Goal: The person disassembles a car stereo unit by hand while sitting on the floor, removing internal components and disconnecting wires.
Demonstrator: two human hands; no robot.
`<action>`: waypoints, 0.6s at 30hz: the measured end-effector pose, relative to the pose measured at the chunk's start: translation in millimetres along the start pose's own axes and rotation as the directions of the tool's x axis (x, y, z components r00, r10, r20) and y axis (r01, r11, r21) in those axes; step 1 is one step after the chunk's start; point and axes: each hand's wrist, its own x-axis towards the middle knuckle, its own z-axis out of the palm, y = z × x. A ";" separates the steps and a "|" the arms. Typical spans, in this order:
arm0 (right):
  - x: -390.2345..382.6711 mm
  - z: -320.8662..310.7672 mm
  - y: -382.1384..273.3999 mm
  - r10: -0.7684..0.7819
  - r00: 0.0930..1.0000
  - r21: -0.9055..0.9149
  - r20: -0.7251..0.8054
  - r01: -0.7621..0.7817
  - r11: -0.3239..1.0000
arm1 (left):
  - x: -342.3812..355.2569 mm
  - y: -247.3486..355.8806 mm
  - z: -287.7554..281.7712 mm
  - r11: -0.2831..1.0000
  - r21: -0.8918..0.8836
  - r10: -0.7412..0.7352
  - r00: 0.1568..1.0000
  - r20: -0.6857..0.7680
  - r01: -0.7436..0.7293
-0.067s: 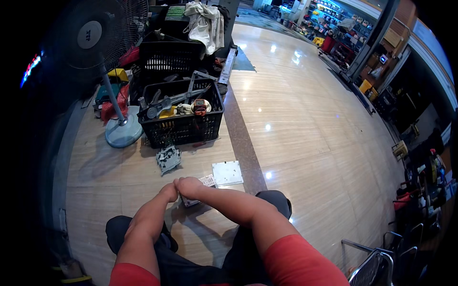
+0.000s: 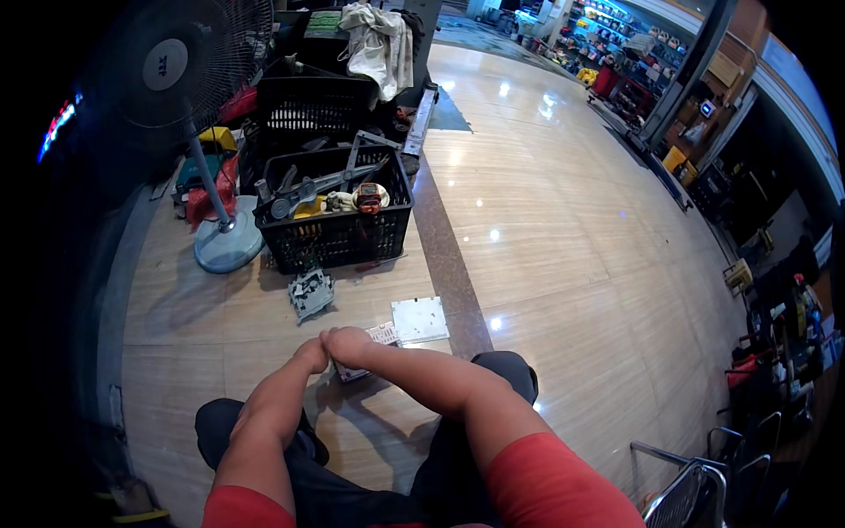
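On the floor between my knees, my left hand [image 2: 312, 355] and my right hand [image 2: 350, 345] meet over a metal-cased device [image 2: 354, 376]. Both hands look closed, with the fingers curled and mostly turned out of sight. What they grip is hidden behind them. A slotted metal part [image 2: 384, 333] of the device shows just past my right hand. Touching or close to it lies a flat silver metal plate [image 2: 420, 319]. Farther ahead and to the left sits a grey metal mechanism [image 2: 312, 295].
A black plastic crate [image 2: 339, 236] full of metal parts stands ahead, with an orange-and-black meter [image 2: 369, 199] on top. A screwdriver [image 2: 380, 263] lies at its foot. To the left stands a pedestal fan [image 2: 227, 233], and a metal chair [image 2: 691, 493] is at the lower right.
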 end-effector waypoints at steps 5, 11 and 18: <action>8.0 6.0 -0.2 -0.087 0.995 0.016 -0.057 0.088 0.996 | -2.8 -2.2 -5.4 0.990 0.118 0.075 0.997 0.027 -0.078; 2.4 11.9 5.4 -0.069 0.997 0.020 -0.038 0.070 0.997 | -27.5 31.9 -27.0 0.993 0.020 -0.120 0.992 0.028 0.120; -0.4 -0.4 1.7 0.040 0.999 0.011 0.036 -0.041 0.999 | -32.6 41.0 -41.8 0.986 -0.005 -0.164 0.986 0.028 0.164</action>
